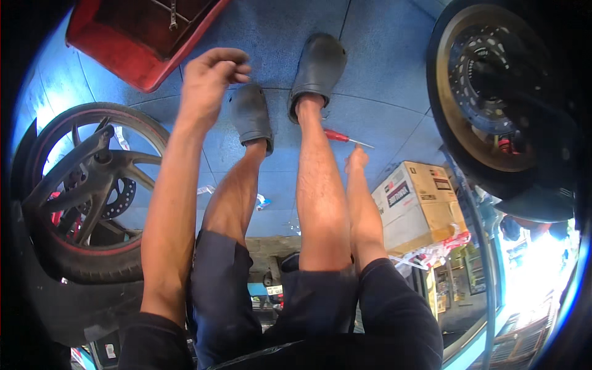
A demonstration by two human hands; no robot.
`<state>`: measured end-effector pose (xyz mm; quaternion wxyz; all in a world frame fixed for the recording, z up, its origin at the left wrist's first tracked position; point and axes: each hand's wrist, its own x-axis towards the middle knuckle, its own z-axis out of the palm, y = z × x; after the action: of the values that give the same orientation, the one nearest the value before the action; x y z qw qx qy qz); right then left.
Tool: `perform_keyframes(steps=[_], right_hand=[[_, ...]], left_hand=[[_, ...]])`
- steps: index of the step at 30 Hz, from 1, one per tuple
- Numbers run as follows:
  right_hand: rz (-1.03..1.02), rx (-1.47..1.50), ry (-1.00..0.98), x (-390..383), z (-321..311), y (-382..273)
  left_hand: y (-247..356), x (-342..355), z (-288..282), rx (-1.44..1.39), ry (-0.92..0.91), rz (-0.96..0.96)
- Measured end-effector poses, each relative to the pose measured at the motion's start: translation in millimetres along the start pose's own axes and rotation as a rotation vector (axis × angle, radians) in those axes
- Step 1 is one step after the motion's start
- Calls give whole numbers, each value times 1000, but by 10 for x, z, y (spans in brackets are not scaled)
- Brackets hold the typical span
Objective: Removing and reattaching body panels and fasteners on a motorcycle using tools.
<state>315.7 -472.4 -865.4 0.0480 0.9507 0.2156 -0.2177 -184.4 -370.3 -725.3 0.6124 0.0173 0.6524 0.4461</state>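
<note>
My left hand (pixel 209 77) is raised in front of me, fingers curled in toward the thumb, with nothing visible in it. It hovers near the corner of a red plastic tray (pixel 117 58) on the blue floor. My right hand (pixel 356 160) reaches down past my right knee. Its fingertips are just short of a red-handled screwdriver (pixel 343 137) lying on the floor. Whether its fingers are apart is hidden by the angle. My bare legs and dark clogs (pixel 316 65) fill the middle.
A motorcycle wheel with a brake disc (pixel 92 191) stands at the left. A second wheel with a large disc (pixel 493 92) is at the upper right. A cardboard box (pixel 419 203) sits by my right leg. Small scraps lie on the blue tiles (pixel 382 55).
</note>
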Motion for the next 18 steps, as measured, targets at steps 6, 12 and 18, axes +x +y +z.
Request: perform_keyframes(steps=[6,12,18], right_hand=[[-222,-328,186,-1363,601,-425],[202,614,-253,-501,559,-134],[-956,307,-266,-1905,141,-1417]], left_hand=[[-223,-131,-344,-57,114,-149],[-361,-45,119,59,-175,-55],[-510,-290,-339,413,125,-109]])
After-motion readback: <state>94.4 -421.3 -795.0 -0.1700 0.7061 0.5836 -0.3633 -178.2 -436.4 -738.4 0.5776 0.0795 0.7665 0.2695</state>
